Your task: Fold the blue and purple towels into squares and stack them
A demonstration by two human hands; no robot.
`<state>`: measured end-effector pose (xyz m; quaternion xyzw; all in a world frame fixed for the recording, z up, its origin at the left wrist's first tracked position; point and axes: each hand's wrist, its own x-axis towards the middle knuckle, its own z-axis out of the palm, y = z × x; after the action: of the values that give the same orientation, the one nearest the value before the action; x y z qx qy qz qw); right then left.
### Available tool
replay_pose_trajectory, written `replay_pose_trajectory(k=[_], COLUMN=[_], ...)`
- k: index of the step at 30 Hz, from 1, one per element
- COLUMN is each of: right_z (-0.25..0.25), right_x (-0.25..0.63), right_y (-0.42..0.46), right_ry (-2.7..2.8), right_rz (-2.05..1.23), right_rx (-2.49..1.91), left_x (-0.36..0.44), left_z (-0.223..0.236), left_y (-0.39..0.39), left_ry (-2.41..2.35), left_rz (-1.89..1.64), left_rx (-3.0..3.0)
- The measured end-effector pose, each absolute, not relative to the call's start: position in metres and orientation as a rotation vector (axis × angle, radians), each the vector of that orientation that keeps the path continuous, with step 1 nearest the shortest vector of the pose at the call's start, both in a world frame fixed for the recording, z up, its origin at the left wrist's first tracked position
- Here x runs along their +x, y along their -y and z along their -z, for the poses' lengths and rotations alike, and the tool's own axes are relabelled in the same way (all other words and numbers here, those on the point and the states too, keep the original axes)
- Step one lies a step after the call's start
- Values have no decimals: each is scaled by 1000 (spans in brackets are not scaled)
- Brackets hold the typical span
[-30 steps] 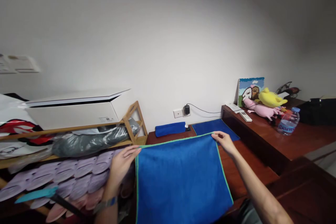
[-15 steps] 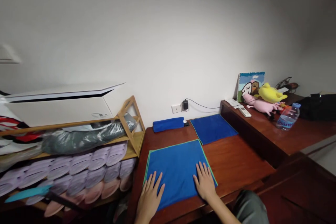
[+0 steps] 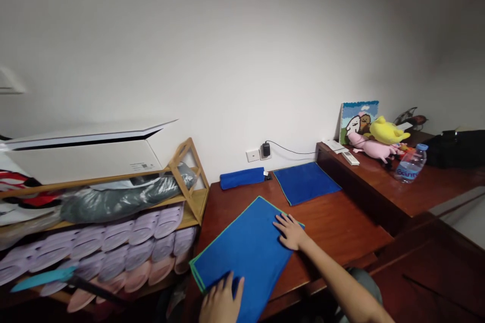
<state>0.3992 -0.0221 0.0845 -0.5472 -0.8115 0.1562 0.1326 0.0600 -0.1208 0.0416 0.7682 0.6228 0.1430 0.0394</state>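
Note:
A folded blue cloth (image 3: 246, 247) with green edging lies turned at an angle on the brown wooden desk (image 3: 333, 227), its near corner reaching the bottom of the view. My left hand (image 3: 223, 300) rests on its near left part, fingers stretched out and partly cut off by the frame. On the right side of the cloth my right hand (image 3: 290, 232) lies flat with the fingers spread. Behind it are a second, darker blue cloth (image 3: 306, 182), laid flat, and a rolled or folded blue cloth bundle (image 3: 242, 178) by the wall.
To the left stands a wooden rack (image 3: 189, 181) with a white box (image 3: 83, 161) and rows of lilac slippers (image 3: 140, 229). A raised desk section (image 3: 379, 186) on the right bears plush toys (image 3: 386, 131), a water bottle (image 3: 411, 164) and a remote (image 3: 350, 158). A charger (image 3: 266, 149) sits in the wall socket.
The near blue cloth has been turned on the desk, its right side swinging away from me. My right hand moved farther away with it; my left hand came nearer to me.

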Motion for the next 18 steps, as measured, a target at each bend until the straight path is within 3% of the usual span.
replay_pose_trajectory(k=[5, 9, 18], right_z=[-44, -10, -73], right_x=[345, 333, 379], right_y=[54, 60, -47], right_ry=[1836, 1826, 2403], right_rz=[-288, -309, -481], right_rx=[-2069, -2156, -1725], left_x=[64, 48, 77], left_z=[-77, -61, 28], left_y=[55, 27, 91], left_ry=[-1922, -1925, -2399], left_rz=[-455, -274, -430], left_rx=[2589, 2591, 2296])
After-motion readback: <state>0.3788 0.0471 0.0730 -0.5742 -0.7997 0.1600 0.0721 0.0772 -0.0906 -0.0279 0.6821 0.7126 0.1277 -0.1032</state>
